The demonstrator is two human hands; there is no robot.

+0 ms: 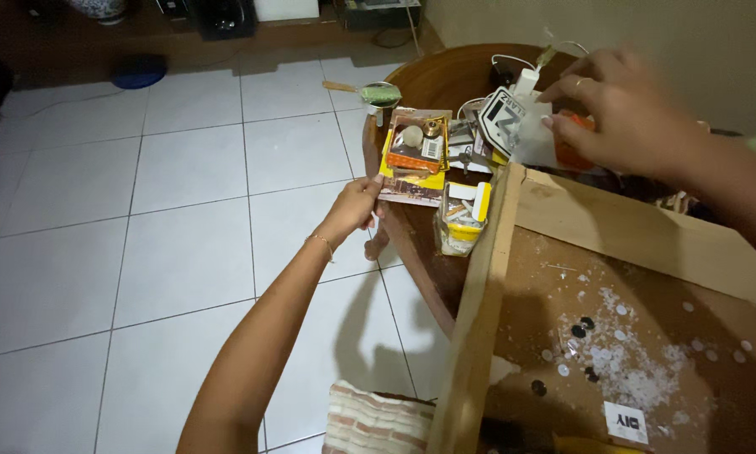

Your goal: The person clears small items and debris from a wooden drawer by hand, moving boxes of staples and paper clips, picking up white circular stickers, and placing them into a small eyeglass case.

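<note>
Below, white floor tiles [184, 244] surround a cluttered round wooden table [445, 80].

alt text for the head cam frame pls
A person's left hand grips a yellow hardware package at the edge of a cluttered round wooden table, while the right hand holds a white packet above it. A wooden board dotted with white bits lies in front; white floor tiles below.

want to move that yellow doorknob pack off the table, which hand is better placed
Left. The left hand already pinches the yellow pack at its lower corner, while the right hand is busy over the white items farther back.
</note>
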